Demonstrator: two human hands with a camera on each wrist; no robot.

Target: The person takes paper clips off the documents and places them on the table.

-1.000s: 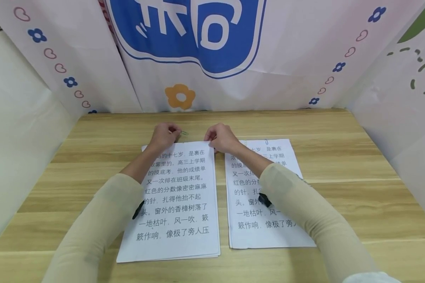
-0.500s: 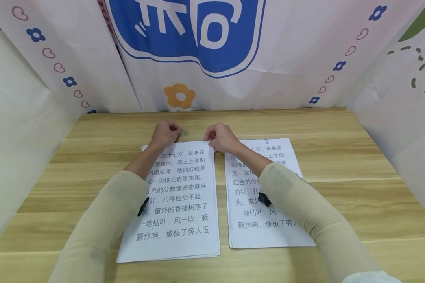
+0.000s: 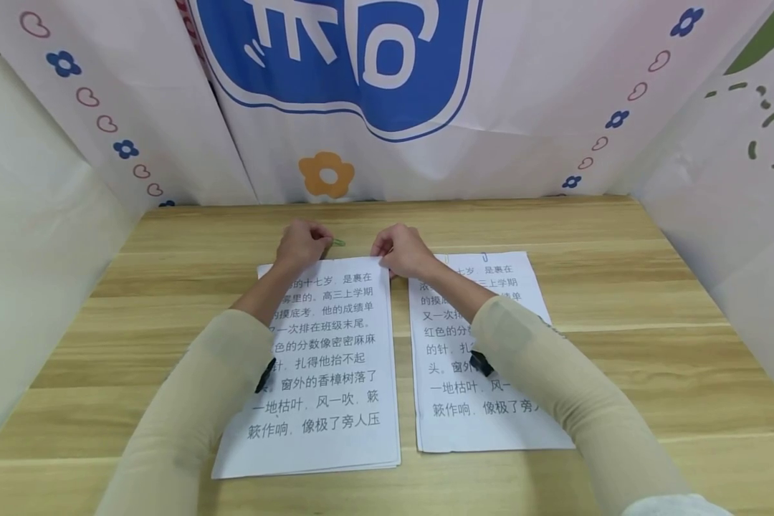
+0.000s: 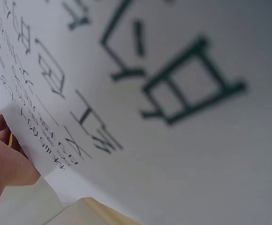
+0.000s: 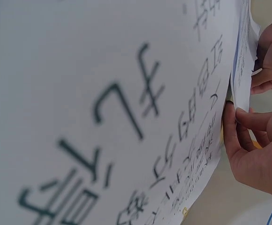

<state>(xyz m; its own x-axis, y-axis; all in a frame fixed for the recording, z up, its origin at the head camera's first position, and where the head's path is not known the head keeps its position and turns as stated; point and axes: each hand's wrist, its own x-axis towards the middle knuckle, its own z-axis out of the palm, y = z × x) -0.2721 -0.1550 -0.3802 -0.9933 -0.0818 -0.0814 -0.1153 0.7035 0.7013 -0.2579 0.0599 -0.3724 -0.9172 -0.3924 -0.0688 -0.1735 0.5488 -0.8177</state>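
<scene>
Two stacks of printed paper lie side by side on the wooden table. My left hand (image 3: 301,244) is just beyond the top edge of the left stack (image 3: 325,358). Its thumb and fingers pinch a small greenish paper clip (image 3: 339,242), which sticks out to the right. My right hand (image 3: 401,249) pinches the top right corner of that same stack; in the right wrist view, its thumb and forefinger (image 5: 230,131) grip the sheets' edge. Beneath my right forearm is the right stack (image 3: 451,430), partly hidden. A left-hand thumb (image 4: 21,168) appears beside the paper in the left wrist view.
A yellow paper clip (image 3: 446,259) and a bluish paper clip (image 3: 484,257) sit on the right stack's top edge. The wooden table (image 3: 638,287) ends at a printed cloth wall (image 3: 503,158) behind, with white side walls left and right.
My left forearm has swung slightly to the right, and the paper clip in its fingers has shifted a little rightward. The right hand keeps its place on the stack's corner.
</scene>
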